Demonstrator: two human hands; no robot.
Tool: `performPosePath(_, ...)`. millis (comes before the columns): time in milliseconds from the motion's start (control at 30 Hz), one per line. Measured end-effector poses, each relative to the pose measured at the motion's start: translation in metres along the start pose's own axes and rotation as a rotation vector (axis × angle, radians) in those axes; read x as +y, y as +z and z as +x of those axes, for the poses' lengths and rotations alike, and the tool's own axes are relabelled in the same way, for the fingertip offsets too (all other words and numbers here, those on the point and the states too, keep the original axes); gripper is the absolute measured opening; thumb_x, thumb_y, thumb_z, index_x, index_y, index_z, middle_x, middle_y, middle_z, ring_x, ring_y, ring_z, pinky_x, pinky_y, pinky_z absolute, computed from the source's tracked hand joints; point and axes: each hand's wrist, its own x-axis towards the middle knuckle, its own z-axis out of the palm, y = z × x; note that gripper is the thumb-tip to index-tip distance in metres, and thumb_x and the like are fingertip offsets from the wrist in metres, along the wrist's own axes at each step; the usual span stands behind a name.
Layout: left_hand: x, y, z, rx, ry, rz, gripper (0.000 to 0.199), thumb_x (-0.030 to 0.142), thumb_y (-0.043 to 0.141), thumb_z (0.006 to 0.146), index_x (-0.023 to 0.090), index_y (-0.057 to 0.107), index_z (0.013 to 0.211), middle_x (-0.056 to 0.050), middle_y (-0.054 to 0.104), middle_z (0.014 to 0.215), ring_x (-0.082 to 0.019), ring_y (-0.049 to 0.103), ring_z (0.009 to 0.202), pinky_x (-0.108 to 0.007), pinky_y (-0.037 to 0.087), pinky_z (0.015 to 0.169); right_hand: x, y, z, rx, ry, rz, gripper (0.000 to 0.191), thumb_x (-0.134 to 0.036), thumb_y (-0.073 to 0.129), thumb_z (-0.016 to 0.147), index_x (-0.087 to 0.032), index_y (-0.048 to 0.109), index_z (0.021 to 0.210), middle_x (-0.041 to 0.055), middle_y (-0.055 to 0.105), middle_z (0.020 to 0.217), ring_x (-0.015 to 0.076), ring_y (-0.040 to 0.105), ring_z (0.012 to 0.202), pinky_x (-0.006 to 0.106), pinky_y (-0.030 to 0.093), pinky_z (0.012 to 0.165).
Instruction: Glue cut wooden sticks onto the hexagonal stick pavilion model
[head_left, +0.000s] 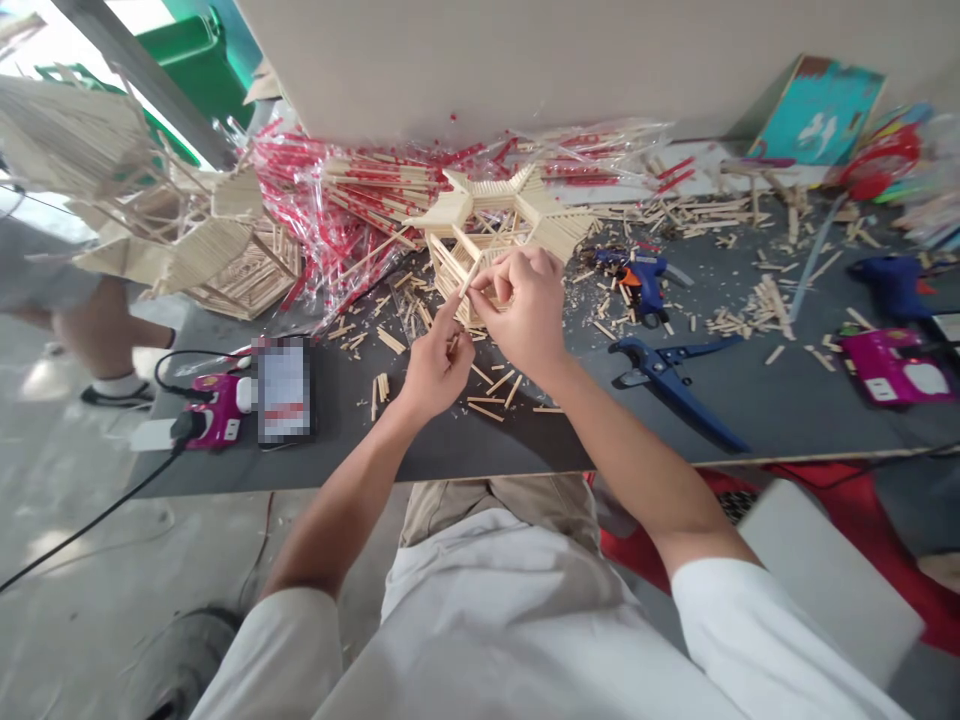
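Observation:
A star-shaped model of pale wooden sticks point(551, 225) stands on the dark table point(360, 455), with a lattice of sticks under its top. At its near side, my right hand point(525, 305) pinches a small wooden stick between thumb and fingertips. My left hand point(439, 365) is just left of it, index finger stretched up to the model's near-left edge beside that stick, the other fingers curled. Whether the left hand grips anything is hidden. Short cut sticks point(499, 395) lie on the table below the hands.
Blue cutters point(675, 385) and a blue glue gun point(645, 280) lie right of the hands. A phone point(285, 390) and a magenta power strip point(217, 410) are at left. Behind are red-and-clear wrapped stick packs point(352, 190); another stick model point(225, 255) stands back left, near a person's leg point(105, 325).

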Motion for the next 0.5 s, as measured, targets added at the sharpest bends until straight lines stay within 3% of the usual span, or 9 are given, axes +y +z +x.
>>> performPosePath(500,0.004,-0.004,0.003,0.011,-0.04,0.062,0.072,0.013,0.05,0.097,0.023,0.035,0.167,0.005,0.059,0.077,-0.009,0.051,0.062,-0.02,0.042,0.063,-0.001,0.002,0.012,-0.112,0.001,0.037,0.031,-0.008,0.066,0.085,-0.027,0.045,0.096,-0.0025,0.067,0.088,0.0215,0.063,0.099,0.048,0.045,0.108)
